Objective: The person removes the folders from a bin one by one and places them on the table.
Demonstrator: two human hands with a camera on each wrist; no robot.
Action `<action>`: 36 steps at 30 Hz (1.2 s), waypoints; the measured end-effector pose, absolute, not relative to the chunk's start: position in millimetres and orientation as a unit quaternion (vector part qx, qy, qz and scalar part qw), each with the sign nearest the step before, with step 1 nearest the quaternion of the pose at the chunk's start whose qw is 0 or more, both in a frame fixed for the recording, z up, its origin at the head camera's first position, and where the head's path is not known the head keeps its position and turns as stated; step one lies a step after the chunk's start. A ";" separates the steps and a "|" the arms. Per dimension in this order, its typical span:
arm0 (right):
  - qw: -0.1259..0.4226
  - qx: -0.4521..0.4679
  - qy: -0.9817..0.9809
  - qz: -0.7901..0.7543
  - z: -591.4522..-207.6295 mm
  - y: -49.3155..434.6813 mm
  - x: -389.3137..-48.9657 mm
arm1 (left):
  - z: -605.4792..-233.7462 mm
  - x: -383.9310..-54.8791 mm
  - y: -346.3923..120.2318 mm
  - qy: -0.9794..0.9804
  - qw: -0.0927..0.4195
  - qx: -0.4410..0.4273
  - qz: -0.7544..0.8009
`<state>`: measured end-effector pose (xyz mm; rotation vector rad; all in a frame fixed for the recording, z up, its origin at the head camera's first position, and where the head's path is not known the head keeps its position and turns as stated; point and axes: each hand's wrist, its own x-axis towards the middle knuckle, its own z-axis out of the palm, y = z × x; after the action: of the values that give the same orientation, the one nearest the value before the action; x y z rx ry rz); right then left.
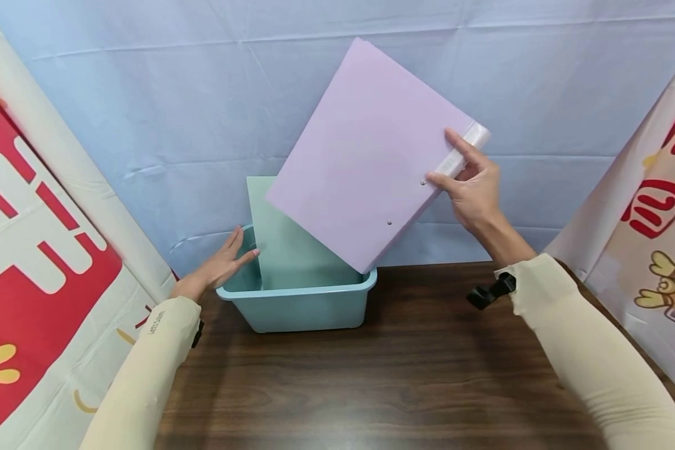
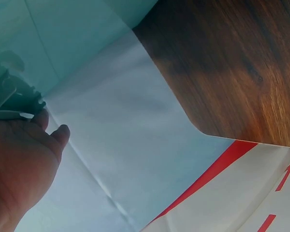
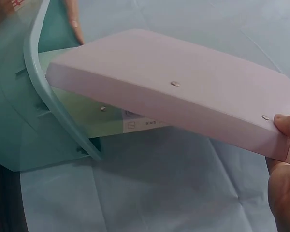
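In the head view, my right hand (image 1: 475, 187) holds a lilac ring binder (image 1: 360, 144) by its upper right corner, beside a white label strip. The binder is tilted, and its lowest corner is at the right end of a teal plastic bin (image 1: 309, 312). Two metal rivets show near its spine. Inside the bin a pale green binder (image 1: 275, 244) leans upright, partly covered by the lilac one; the right wrist view shows a rivet and label on this green binder (image 3: 94, 118). My left hand (image 1: 219, 265) rests on the bin's left rim, fingers extended.
The bin stands on a dark wooden table (image 1: 427, 375), near its back edge. Behind hangs a light blue cloth (image 1: 146, 112). Printed red-and-white cloths hang at the left (image 1: 34, 262) and right (image 1: 658, 187). A black strap (image 1: 492, 290) sits at my right wrist.
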<state>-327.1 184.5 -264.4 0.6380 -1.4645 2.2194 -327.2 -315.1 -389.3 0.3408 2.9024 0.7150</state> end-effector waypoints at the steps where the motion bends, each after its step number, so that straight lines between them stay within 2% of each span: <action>1: 0.199 0.229 -0.513 0.803 -264.2 186.2 -327.0 | -389.2 -326.9 -315.2 0.963 0.067 0.113 0.236; 20: 0.160 0.228 -0.413 0.867 -258.0 228.6 -314.1 | -389.0 -326.3 -314.6 0.963 0.063 0.113 0.237; 36: 0.163 0.229 -0.413 0.867 -264.3 263.2 -305.1 | -389.2 -323.3 -318.3 0.964 0.057 0.115 0.235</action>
<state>-305.1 263.2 -264.3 0.6521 -1.1768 2.4715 -323.3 -318.3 -389.2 0.3483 2.9221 0.7115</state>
